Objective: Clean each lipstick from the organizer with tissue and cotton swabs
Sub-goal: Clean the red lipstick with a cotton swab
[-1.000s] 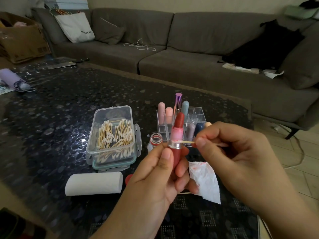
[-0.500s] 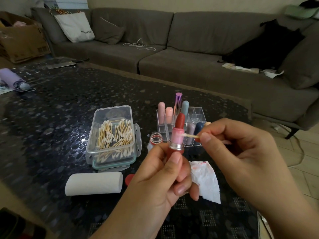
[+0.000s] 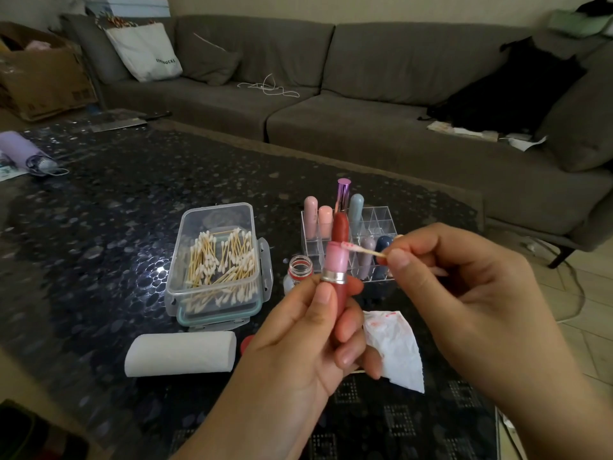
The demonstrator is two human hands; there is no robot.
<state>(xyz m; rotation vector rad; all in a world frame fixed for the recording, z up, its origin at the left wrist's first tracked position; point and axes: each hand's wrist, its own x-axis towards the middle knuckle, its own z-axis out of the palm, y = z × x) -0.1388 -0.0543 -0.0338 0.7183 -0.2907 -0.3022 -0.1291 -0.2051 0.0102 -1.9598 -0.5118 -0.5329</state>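
Red lipstick (image 3: 339,260) upright, L hand (image 3: 298,330) | swab (image 3: 363,250) horiz., R hand (image 3: 464,293)

Dark pebble-patterned glass table (image 3: 99,227) carried clear box of cotton swabs (image 3: 219,263), tissue roll (image 3: 180,353) lying in front of it, clear organizer (image 3: 378,227) with lipsticks, small open bottle (image 3: 299,268), stained tissue (image 3: 394,346), purple umbrella (image 3: 23,152) at far left.
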